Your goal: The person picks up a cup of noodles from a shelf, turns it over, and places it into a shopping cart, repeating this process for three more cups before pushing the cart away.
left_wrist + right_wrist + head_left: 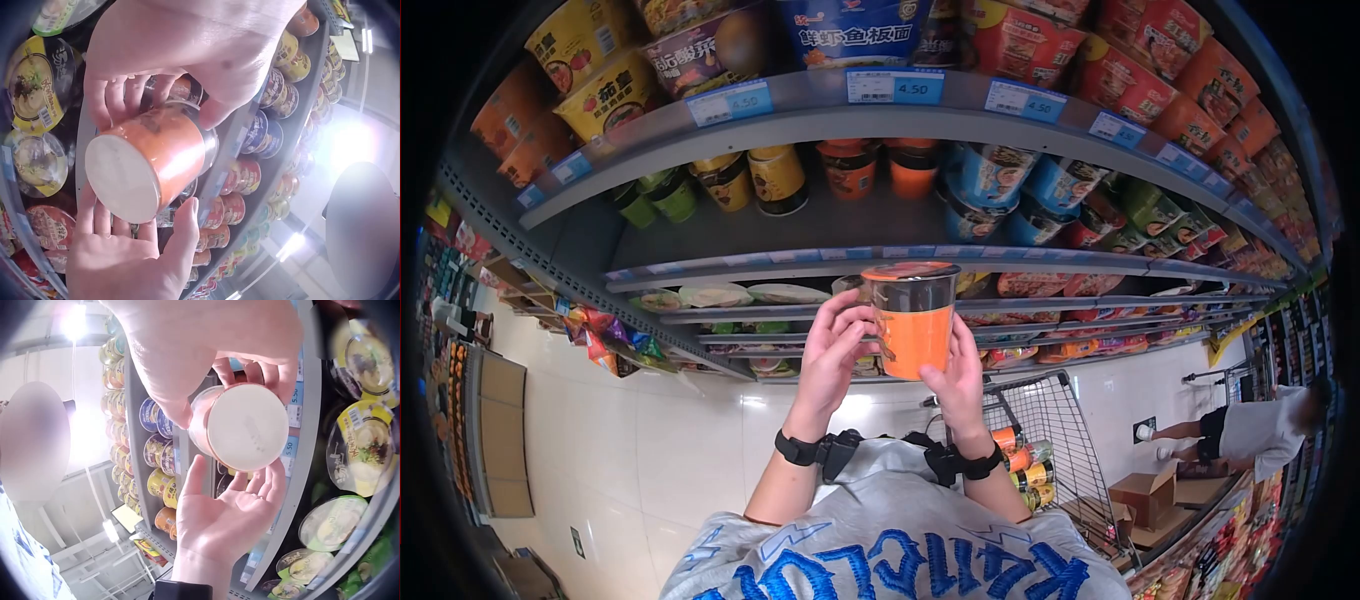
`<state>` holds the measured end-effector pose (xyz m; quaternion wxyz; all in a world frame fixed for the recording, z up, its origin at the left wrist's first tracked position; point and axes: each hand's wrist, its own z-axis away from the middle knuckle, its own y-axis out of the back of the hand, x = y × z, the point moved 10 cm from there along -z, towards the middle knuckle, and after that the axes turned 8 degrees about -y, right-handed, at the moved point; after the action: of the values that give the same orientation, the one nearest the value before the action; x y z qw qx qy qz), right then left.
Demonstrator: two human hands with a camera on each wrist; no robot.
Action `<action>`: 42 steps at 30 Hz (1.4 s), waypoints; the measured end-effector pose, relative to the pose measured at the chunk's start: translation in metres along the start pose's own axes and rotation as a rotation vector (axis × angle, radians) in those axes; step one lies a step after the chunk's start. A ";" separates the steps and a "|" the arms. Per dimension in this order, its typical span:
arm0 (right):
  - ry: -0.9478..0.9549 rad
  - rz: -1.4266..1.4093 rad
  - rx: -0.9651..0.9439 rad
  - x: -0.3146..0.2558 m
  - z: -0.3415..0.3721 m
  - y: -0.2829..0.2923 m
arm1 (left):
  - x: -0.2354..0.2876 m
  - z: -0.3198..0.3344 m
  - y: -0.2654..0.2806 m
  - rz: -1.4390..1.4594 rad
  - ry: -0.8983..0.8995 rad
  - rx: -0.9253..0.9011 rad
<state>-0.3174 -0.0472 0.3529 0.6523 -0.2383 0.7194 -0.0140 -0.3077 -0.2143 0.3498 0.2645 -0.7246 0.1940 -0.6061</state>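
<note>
Chest-high before the shelves, an orange instant noodle cup (918, 335) with a dark band under its lid stands upright between both hands. The right hand (962, 385) holds its lower right side, thumb on the near face and fingers round behind. At its left side is the left hand (832, 350), palm turned towards the cup, fingers loosely extended with the tips at the wall. The cup's white base (249, 427) faces the right wrist camera, the left palm (215, 522) open below it. In the left wrist view, the left thumb (215, 115) lies by the lid end.
Shelves (800, 120) of noodle cups and bowls span the front; two orange cups (912, 168) stand on the tier just above. A shopping cart (1050, 430) holding several cups is at the right. Beyond it are cardboard boxes (1145, 492) and another person (1250, 430).
</note>
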 end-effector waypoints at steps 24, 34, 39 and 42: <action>-0.107 -0.218 0.069 0.027 0.000 0.013 | -0.009 0.002 0.003 -0.092 0.045 -0.051; -0.008 -0.110 0.113 0.027 0.000 0.026 | 0.005 0.004 -0.006 -0.137 -0.097 -0.244; -0.031 -0.096 0.116 0.024 -0.001 0.017 | 0.018 0.004 -0.004 -0.172 -0.141 -0.242; -0.071 -0.049 0.066 0.025 0.001 0.009 | 0.032 0.001 -0.001 -0.257 -0.200 -0.204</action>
<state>-0.3204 -0.0485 0.3265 0.6843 -0.2344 0.6891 -0.0452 -0.3009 -0.2327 0.3751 0.1278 -0.8230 0.1331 -0.5372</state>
